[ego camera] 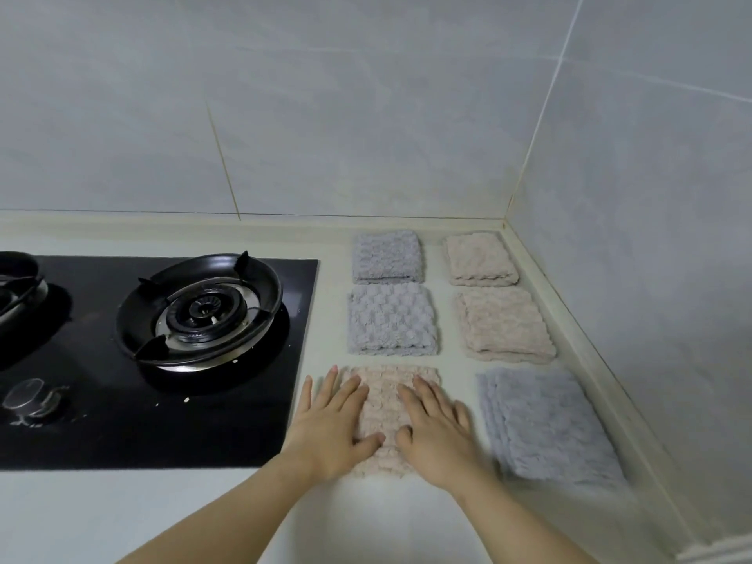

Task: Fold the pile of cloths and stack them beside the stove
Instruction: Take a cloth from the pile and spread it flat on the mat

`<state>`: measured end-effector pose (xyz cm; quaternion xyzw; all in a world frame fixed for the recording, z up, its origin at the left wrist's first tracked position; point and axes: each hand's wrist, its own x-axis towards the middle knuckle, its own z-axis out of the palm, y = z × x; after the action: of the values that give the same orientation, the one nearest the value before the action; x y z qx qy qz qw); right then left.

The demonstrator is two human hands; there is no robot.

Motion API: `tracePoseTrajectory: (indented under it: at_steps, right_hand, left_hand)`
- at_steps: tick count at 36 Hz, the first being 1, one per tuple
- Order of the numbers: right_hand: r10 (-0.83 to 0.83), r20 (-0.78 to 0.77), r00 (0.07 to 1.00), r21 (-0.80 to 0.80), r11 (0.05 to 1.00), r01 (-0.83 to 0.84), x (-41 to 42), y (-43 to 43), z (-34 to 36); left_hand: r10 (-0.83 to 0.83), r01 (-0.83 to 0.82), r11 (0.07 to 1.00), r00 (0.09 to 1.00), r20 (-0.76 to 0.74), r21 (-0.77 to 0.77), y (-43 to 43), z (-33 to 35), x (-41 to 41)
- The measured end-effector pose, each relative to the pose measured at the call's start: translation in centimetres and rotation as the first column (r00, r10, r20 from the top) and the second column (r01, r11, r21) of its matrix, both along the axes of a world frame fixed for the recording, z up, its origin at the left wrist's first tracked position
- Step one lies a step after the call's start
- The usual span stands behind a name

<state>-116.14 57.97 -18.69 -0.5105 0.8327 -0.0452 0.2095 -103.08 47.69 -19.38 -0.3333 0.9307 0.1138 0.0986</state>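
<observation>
Entry: left hand [333, 421] and right hand [435, 429], both flat with straight fingers, gripping nothing, pressing side by side on a pink folded cloth [386, 405] that lies on the pale surface [366, 519]. The left hand's outer fingers overhang the cloth onto the surface, just beside the edge of the black stove [122, 421]. Right of the right hand, near: a stepped grey cloth [545, 425], its layers offset and uneven. Beyond the fingertips: a near grey cloth [392, 319] and, behind it, a far grey cloth [386, 256]. Right of those: a near pink cloth [504, 323] and a far pink cloth [480, 258]. Risks, as judged: the six cloths lie singly, not yet stacked, so lifting them together could spring the fluffy folds open. The stepped grey cloth would likely tilt a stack. A cloth slid leftward could lodge on the stove near the burner [199, 311].
</observation>
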Motion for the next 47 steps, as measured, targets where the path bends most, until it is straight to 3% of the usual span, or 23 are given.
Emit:
tracePoseTrajectory:
  at_steps: [3, 10, 21, 26, 29, 33, 41, 47]
  right_hand:
    - [0.0, 0.01, 1.0, 0.014, 1.0, 0.0, 0.0, -0.1, 0.4]
    - [-0.016, 0.028, 0.999, -0.007, 1.0, 0.016, 0.4, 0.1, 0.9]
    - [-0.049, 0.027, 0.998, 0.009, 0.999, 0.049, 0.7, 0.1, 1.2]
    - [-0.117, -0.029, 0.993, -0.204, 0.973, 0.108, 2.7, -0.2, 1.8]
    - [-0.129, -0.006, 0.992, -0.372, 0.921, 0.118, 5.0, -0.6, 2.4]
    - [-0.039, 0.044, 0.998, -0.29, 0.956, 0.05, 9.0, -1.8, 4.3]
    - [0.164, 0.144, 0.976, -0.338, 0.935, -0.107, 23.4, -4.9, 4.9]
    - [0.381, 0.263, 0.886, -0.343, 0.896, -0.283, 38.7, -6.2, 4.7]
  left_hand:
    - [-0.003, 0.001, 1.0, 0.998, 0.055, 0.029, -0.4, 0.8, -0.1]
    - [0.042, -0.045, 0.994, 0.999, 0.032, 0.098, 0.1, 0.7, 0.1]
    - [0.047, -0.051, 0.998, 0.993, 0.104, 0.036, 0.3, 1.3, 0.1]
    - [0.185, -0.172, 0.98, 0.973, -0.138, 0.101, 1.0, 1.2, 1.9]
    - [0.316, -0.273, 0.947, 0.893, -0.321, 0.17, 0.8, 1.5, 4.2]
    - [0.526, -0.391, 0.849, 0.691, -0.496, 0.356, 0.3, 3.0, 9.1]
    - [0.726, -0.54, 0.686, 0.46, -0.511, 0.488, 1.1, 5.2, 25.4]
    - [0.827, -0.685, 0.524, 0.269, -0.493, 0.506, 3.1, 6.2, 40.8]
